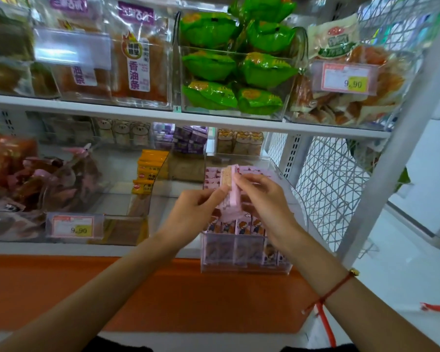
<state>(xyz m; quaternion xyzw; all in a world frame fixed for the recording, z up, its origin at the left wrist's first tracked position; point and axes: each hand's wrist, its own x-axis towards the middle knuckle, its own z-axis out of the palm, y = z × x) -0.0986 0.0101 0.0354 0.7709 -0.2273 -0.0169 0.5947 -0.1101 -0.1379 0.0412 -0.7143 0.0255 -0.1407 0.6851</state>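
Note:
A small pink snack packet [231, 196] stands upright between both my hands, above a clear plastic bin [244, 265] on the lower shelf. My left hand [196, 212] pinches the packet's left side with thumb and fingers. From the right, my right hand [262, 199] grips the packet's top and side. Several more pink packets [241, 226] with a cartoon print stand in rows inside the bin, partly hidden by my hands.
A clear bin of yellow packets [149, 171] and a bin of brown-pink snacks [36, 184] stand to the left. Green packets [236, 72] fill a bin on the upper shelf. Price tags [74, 226] read 9.90. A wire mesh panel [330, 189] closes the right side.

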